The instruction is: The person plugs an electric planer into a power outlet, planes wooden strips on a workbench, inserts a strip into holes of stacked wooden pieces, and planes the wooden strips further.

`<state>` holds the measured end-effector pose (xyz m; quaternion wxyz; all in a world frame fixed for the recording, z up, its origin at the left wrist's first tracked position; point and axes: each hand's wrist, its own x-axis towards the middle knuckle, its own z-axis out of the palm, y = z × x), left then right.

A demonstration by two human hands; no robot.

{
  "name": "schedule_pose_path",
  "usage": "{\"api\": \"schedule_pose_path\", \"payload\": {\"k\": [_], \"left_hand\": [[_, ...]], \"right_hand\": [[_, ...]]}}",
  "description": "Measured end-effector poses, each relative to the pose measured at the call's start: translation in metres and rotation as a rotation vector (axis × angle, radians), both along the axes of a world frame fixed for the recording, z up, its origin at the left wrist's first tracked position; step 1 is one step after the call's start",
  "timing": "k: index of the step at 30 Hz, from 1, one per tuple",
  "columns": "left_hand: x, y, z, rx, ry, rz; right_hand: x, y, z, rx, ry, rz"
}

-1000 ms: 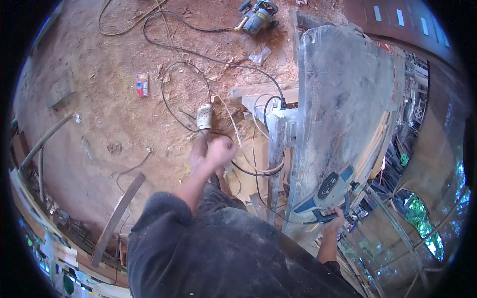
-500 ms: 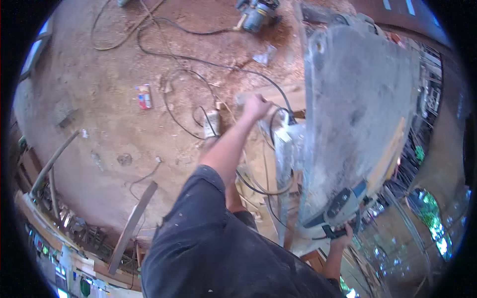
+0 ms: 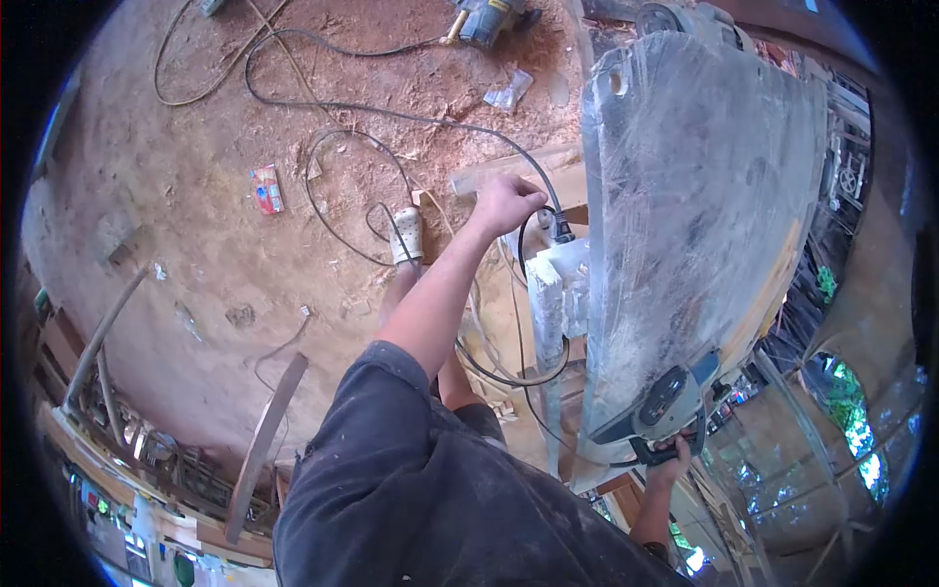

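Litter on my dirt floor (image 3: 201, 256)

I see a red packet (image 3: 265, 190) ahead and a crumpled plastic wrapper (image 3: 509, 90) farther off, to its right. At my left is a plank (image 3: 266, 448); farther left, a bent pole (image 3: 104, 338).

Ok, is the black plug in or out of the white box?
In, it seems: the black plug sits end-on against the white box, no prongs showing. Whether it's pushed fully home, I cannot tell.

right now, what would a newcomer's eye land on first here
Probably the big, dusty grey work surface on the right, with a power tool at its near end, gripped by the right hand. Next, the left hand, stretched out beside a black plug. A small red packet stands out on the ground farther left.
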<state>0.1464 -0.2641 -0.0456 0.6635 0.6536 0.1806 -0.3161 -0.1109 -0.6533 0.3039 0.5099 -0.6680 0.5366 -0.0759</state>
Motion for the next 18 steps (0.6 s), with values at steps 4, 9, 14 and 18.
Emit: {"api": "schedule_pose_path", "payload": {"k": [4, 9, 14, 18], "left_hand": [[0.005, -0.011, -0.007, 0.076, 0.013, -0.040], [0.012, -0.008, 0.010, 0.102, 0.063, 0.012], [0.015, -0.007, 0.009, -0.126, 0.116, 0.130], [0.009, -0.013, -0.001, -0.331, 0.089, 0.214]], "right_hand": [[0.010, 0.013, -0.002, 0.021, 0.007, -0.083], [0.003, 0.000, -0.003, 0.094, 0.015, -0.062], [0.002, 0.000, -0.002, 0.090, 0.011, 0.026], [-0.003, -0.009, 0.000, 0.070, 0.019, 0.066]]}}
